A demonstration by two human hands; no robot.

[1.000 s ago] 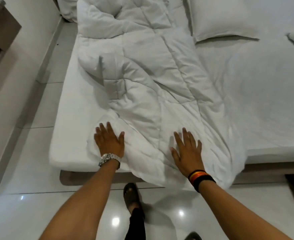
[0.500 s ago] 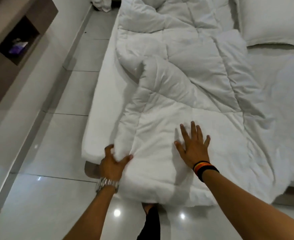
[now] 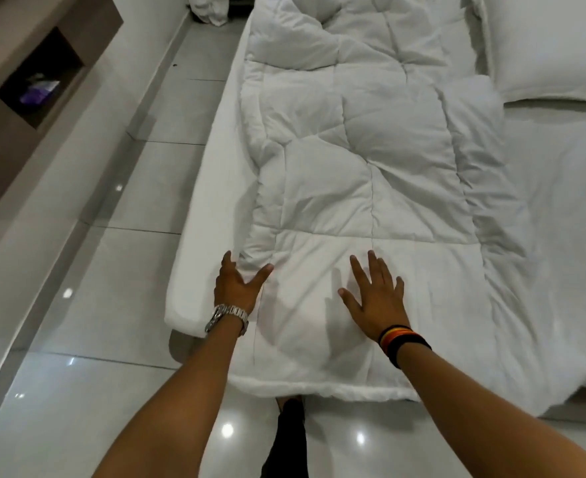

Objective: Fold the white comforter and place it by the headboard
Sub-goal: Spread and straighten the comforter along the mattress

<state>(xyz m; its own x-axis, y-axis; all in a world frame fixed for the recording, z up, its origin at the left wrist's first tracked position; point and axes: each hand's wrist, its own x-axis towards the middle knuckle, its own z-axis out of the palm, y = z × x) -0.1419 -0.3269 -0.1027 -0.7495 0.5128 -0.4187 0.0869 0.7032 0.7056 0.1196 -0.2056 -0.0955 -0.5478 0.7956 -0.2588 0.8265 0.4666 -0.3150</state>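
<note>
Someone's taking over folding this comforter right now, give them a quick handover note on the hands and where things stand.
Left hand: fingers and thumb spread, at the comforter's left edge near the foot of the bed, gripping nothing.
Right hand: open, flat on top of the comforter.
White comforter: lies in a long strip down the left side of the mattress, its near end hanging over the foot, its far end bunched. Pillow at top right.
Done: apparently folded lengthwise.
Left: fold it shorter and place it by the headboard, which is out of view.
</note>
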